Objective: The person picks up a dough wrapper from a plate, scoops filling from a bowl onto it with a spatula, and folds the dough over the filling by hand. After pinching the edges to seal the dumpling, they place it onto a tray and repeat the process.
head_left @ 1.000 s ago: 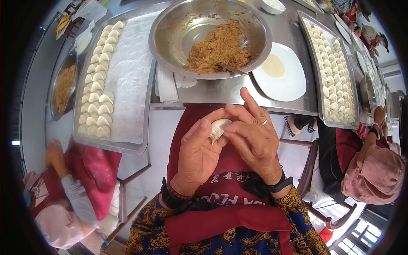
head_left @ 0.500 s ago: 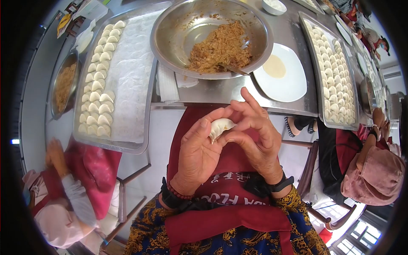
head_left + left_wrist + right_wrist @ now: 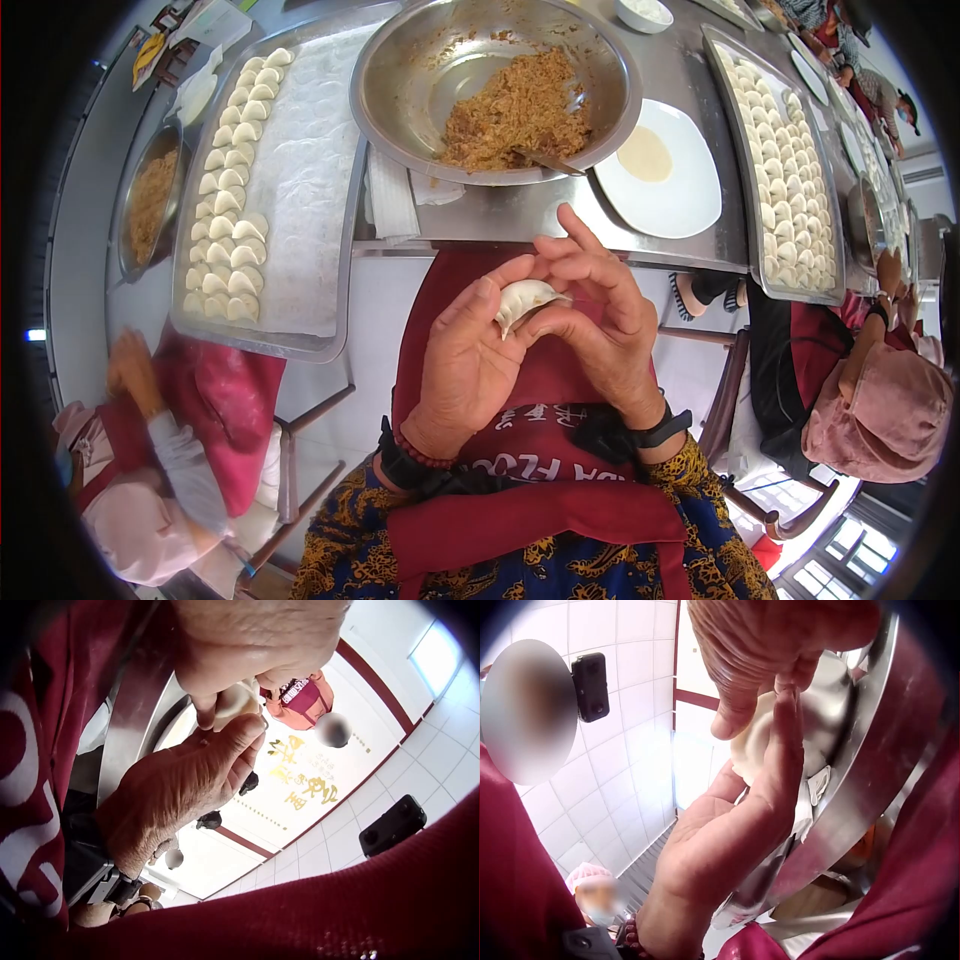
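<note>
At 9 o'clock a round steel pan (image 3: 150,200) holds brown shredded filling. Beside it, a rectangular steel tray (image 3: 260,340) carries crescent dumplings (image 3: 228,200) in two columns along its left edge. The rest of the tray is under a white lining sheet. At 12 o'clock a wide steel bowl (image 3: 420,100) on the steel worktop (image 3: 530,215) contains coarse brown filling (image 3: 515,110).

At centre, in front of a red apron, the left hand (image 3: 465,360) cups a pale, smooth, half-moon dumpling (image 3: 525,297). Its thumb lies on the near face and its fingers curl behind. The right hand (image 3: 600,320) meets it from 3 o'clock. Thumb and forefinger pinch the dumpling's folded rim, and the other fingers fan upward toward 12 o'clock.

At 1 o'clock a white plate (image 3: 690,195) holds one round flat wrapper (image 3: 643,153). At 2 o'clock a second steel tray (image 3: 745,190) is packed with dumpling rows (image 3: 790,180).
</note>
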{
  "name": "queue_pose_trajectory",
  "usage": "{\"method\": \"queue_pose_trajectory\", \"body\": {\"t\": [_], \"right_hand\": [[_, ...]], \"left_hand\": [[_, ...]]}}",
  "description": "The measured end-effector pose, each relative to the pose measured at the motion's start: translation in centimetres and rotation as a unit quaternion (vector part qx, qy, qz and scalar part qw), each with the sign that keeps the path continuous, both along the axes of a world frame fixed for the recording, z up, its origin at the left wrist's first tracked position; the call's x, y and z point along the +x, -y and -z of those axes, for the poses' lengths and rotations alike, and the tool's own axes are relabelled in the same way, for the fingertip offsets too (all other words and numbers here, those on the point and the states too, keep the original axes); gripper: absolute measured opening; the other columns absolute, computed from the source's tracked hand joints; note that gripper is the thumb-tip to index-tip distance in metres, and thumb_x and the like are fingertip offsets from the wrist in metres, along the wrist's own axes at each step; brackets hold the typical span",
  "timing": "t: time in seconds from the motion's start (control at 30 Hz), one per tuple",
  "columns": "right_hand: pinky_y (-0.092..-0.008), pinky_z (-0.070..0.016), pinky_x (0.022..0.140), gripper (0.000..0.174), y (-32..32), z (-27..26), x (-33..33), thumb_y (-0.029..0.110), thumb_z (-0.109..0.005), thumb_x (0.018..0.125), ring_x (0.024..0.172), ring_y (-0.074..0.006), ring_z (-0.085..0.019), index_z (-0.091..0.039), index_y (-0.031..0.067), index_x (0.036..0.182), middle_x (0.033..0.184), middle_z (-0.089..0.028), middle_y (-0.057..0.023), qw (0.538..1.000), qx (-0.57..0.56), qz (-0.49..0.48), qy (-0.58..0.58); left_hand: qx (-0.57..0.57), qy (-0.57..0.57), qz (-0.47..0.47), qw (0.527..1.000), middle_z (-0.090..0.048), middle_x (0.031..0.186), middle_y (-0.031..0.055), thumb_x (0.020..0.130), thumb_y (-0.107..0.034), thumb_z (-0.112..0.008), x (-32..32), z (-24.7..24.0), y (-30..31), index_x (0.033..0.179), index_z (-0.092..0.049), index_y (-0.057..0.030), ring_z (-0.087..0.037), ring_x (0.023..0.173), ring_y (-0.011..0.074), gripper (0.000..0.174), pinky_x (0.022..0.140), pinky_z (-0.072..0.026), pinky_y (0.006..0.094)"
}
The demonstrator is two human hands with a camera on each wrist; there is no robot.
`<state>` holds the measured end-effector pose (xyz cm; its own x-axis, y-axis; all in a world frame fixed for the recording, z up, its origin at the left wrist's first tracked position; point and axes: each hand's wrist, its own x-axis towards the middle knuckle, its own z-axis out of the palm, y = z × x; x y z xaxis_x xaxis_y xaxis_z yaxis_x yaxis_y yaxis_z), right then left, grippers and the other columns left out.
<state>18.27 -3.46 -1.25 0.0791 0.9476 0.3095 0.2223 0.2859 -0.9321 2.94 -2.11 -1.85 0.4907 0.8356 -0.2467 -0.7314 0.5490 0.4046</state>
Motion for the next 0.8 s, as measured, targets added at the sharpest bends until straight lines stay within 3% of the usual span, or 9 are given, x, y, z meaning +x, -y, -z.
{"method": "queue_pose_trajectory", "body": {"t": [0.07, 0.27, 0.33, 0.4, 0.5, 0.7, 0.8], "right_hand": [[-0.0404, -0.0389, 0.103, 0.032, 0.0, 0.0, 0.1, 0.019, -0.079, 0.075, 0.138, -0.0323, -0.043, -0.07, 0.0123, 0.105, 0.124, -0.066, -0.0098, 1.0, -0.021, 0.005, 0.0], [-0.0446, -0.0377, 0.103, 0.033, -0.5, -0.6, 0.3, 0.018, -0.078, 0.072, 0.139, -0.0338, -0.041, -0.07, 0.0137, 0.104, 0.132, -0.061, -0.008, 0.976, 0.023, -0.083, 0.202], [-0.0464, -0.0381, 0.103, 0.025, -0.3, -0.5, 0.3, 0.016, -0.077, 0.072, 0.139, -0.0343, -0.041, -0.071, 0.014, 0.096, 0.133, -0.06, -0.0068, 0.964, 0.042, -0.119, 0.234], [-0.0468, -0.0384, 0.103, 0.021, -0.2, -0.2, 0.3, 0.014, -0.077, 0.071, 0.139, -0.0345, -0.041, -0.071, 0.0133, 0.091, 0.133, -0.061, -0.0066, 0.962, 0.045, -0.13, 0.238], [-0.0473, -0.0394, 0.103, 0.014, -0.1, -0.2, 0.2, 0.009, -0.077, 0.068, 0.137, -0.0342, -0.043, -0.069, 0.0109, 0.08, 0.131, -0.062, -0.0066, 0.956, 0.05, -0.141, 0.252], [-0.0446, -0.0404, 0.104, 0.027, -0.2, -0.2, 0.2, 0.01, -0.078, 0.07, 0.135, -0.0325, -0.046, -0.073, 0.0107, 0.097, 0.13, -0.062, -0.0076, 0.971, 0.023, -0.153, 0.185], [-0.0444, -0.0362, 0.11, 0.047, -0.1, -0.3, 0.5, 0.015, -0.078, 0.072, 0.136, -0.0305, -0.046, -0.07, 0.0134, 0.118, 0.13, -0.063, -0.0069, 0.992, -0.064, -0.11, 0.024]], "left_hand": [[-0.024, -0.001, -0.01, 1.0, -0.054, 0.133, 0.0169, 0.106, -0.028, -0.04, 0.1, -0.2, 0.0, 0.132, -0.049, 0.008, -0.053, 0.123, 0.0248, 0.045, 0.105, -0.044, 0.0385], [-0.047, 0.005, 0.04, 0.998, -0.054, 0.132, 0.0162, 0.106, -0.039, -0.034, -0.6, 0.1, -0.3, 0.135, -0.045, 0.006, -0.052, 0.123, 0.0223, 0.055, 0.1, -0.0449, 0.0364], [-0.041, 0.003, 0.06, 0.997, -0.053, 0.133, 0.016, 0.106, -0.042, -0.032, -0.8, -0.2, -0.2, 0.136, -0.044, 0.0049, -0.052, 0.123, 0.0215, 0.057, 0.099, -0.0446, 0.0357], [-0.066, -0.081, 0.074, 0.992, -0.052, 0.134, 0.0164, 0.106, -0.047, -0.03, -0.8, -0.7, -0.2, 0.136, -0.043, 0.0024, -0.052, 0.123, 0.0217, 0.059, 0.098, -0.0442, 0.0349], [-0.029, -0.064, 0.115, 0.991, -0.051, 0.136, 0.0169, 0.105, -0.051, -0.027, -1.0, -0.5, -0.3, 0.135, -0.045, 0.0005, -0.052, 0.122, 0.0215, 0.062, 0.095, -0.0449, 0.0343], [-0.043, -0.04, 0.108, 0.992, -0.053, 0.133, 0.0167, 0.105, -0.052, -0.024, -1.3, 0.3, -0.5, 0.134, -0.045, 0.0032, -0.052, 0.12, 0.0229, 0.066, 0.099, -0.0425, 0.0355], [-0.072, -0.001, 0.071, 0.995, -0.053, 0.132, 0.0158, 0.106, -0.049, -0.023, -1.1, -0.6, -0.5, 0.132, -0.046, 0.0055, -0.052, 0.121, 0.0239, 0.065, 0.1, -0.0431, 0.0353]]}}
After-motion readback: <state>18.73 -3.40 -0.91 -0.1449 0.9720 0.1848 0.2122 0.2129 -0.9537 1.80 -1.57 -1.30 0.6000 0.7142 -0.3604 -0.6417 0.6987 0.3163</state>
